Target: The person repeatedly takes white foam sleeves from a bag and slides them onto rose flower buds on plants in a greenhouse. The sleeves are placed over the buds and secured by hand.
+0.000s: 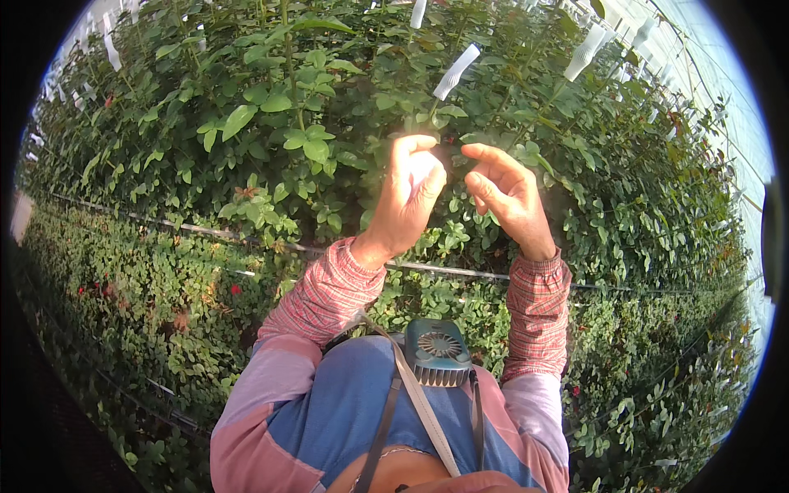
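My left hand (pixel 412 192) is raised before the plants, palm sunlit, its fingers curled and the thumb apart from them. Opposite it, across a small gap, my right hand (pixel 506 192) has bent fingers and a separate thumb. Nothing shows in either hand. Just above them, a white mesh bud sleeve (pixel 457 72) covers the top of a stem on a leafy bush, likely a rose (pixel 314 145). Leaves lie behind both hands; whether any fingertip touches them is unclear. Another white mesh sleeve (pixel 584 53) stands to the upper right.
A thin horizontal rail (pixel 456 269) runs across the foliage below my hands. A portable neck fan (pixel 438 352) hangs on my chest beside a strap (pixel 425 400). Low plants with red blooms (pixel 236 289) grow at left. Translucent greenhouse sheeting (pixel 733 80) curves along the right.
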`<state>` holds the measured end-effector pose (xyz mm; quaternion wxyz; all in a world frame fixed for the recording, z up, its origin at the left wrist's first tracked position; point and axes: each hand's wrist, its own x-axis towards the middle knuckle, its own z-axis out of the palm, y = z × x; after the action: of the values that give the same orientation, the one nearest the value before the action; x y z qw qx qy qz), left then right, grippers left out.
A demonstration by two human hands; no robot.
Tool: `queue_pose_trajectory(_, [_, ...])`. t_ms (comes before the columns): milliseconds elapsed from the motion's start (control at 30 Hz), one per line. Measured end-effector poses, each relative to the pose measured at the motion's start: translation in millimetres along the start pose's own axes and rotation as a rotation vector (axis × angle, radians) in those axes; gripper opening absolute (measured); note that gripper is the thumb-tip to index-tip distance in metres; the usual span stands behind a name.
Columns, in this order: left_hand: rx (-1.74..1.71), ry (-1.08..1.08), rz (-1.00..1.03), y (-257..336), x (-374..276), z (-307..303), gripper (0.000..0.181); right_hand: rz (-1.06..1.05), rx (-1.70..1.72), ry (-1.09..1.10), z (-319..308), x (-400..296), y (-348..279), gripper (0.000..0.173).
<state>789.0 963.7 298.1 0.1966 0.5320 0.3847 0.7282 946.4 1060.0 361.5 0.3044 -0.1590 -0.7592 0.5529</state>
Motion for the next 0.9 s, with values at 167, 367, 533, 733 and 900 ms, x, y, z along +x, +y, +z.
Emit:
queue_pose_trajectory(167, [-0.214,-0.338,-0.504,-24,-51,31,0.061,0.094,-0.031,0.024,4,-61,58,0.018])
queue_pose_trajectory(367, [-0.414,-0.601,-0.823,-48,-81,63,0.061,0.318,0.141,0.021,-22,-130,85,0.023])
queue_pose_trajectory(533, [-0.457,-0.609,-0.886,-65,-108,100,0.047,0.352,0.173,0.073,-37,-175,117,0.025])
queue_pose_trajectory(733, [-0.483,-0.65,-1.079,-91,-120,126,0.029,0.383,0.19,0.227,-41,-214,150,0.013])
queue_pose_trajectory(900, [-0.527,-0.582,-1.089,-115,-121,122,0.024,0.249,0.234,0.467,-40,-217,144,0.012])
